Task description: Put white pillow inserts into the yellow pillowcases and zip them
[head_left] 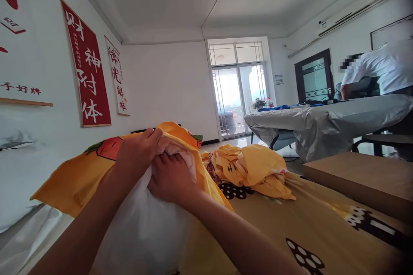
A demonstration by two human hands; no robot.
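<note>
A white pillow point(145, 232) stands in front of me, its upper end inside a yellow pillowcase point(74, 172) printed with red-orange fruit shapes. My left hand point(137, 152) is closed on the pillowcase's gathered edge at the top, fingers bent over the cloth. Just right of it and slightly lower, my right hand point(171, 176) presses into the opening, its fingers curled against the pillow's white fabric. The pillowcase's pale inner side folds over those fingertips and partly hides them. Yellow cloth hangs down on both sides of the pillow.
A crumpled yellow cloth bundle point(248, 165) lies ahead on the patterned brown-yellow sheet point(264, 227). At right is a brown flat-topped box point(361, 176). Beyond, a person point(387, 68) bends over a table with a silvery cover point(322, 120). White material point(41, 232) lies at left.
</note>
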